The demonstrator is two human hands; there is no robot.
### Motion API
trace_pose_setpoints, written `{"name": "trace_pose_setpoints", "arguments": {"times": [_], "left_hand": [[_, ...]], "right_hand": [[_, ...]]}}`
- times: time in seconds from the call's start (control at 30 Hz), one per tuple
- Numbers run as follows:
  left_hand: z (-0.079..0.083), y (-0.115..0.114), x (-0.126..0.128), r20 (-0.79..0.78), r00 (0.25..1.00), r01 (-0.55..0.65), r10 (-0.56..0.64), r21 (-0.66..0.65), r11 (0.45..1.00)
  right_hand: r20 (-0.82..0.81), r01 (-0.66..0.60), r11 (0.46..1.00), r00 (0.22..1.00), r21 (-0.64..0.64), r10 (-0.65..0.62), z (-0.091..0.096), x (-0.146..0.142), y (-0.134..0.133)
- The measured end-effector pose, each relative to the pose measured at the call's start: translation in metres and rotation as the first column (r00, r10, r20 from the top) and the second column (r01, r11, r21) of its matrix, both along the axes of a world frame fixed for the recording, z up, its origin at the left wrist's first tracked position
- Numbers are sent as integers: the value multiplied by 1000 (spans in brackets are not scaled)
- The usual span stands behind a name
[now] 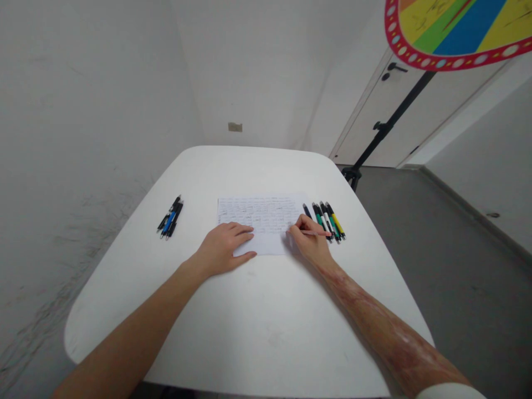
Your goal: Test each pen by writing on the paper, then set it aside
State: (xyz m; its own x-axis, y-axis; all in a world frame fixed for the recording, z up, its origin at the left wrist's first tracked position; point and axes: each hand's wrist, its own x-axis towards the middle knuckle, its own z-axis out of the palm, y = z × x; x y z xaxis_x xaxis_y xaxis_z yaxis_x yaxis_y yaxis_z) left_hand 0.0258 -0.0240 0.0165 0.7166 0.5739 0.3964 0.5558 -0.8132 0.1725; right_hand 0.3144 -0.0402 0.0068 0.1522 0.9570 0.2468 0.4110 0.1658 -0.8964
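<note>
A sheet of paper [270,213] with several rows of handwriting lies on the white table [266,321]. My left hand [226,246] rests flat on the sheet's lower left part, fingers stretched out and holding nothing. Near the right side of the sheet, my right hand [311,241] is closed around a pinkish pen [316,233], whose tip points left at the paper by the lower written lines. Just beyond that hand, several pens [328,219] with green, white, black and yellow barrels lie side by side.
Another bunch of pens [169,219], black and blue, lies on the table's left side. Walls stand behind and to the left. At the right, a colourful wheel [457,33] is mounted on a black stand [390,119] before a door [374,100].
</note>
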Motion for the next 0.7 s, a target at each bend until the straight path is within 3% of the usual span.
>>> {"name": "trace_pose_setpoints", "arguments": {"times": [0.7], "left_hand": [[-1, 0, 0, -8, 1000, -2, 2, -7, 1000]], "right_hand": [[-25, 18, 1000, 1000, 15, -18, 0, -1, 0]]}}
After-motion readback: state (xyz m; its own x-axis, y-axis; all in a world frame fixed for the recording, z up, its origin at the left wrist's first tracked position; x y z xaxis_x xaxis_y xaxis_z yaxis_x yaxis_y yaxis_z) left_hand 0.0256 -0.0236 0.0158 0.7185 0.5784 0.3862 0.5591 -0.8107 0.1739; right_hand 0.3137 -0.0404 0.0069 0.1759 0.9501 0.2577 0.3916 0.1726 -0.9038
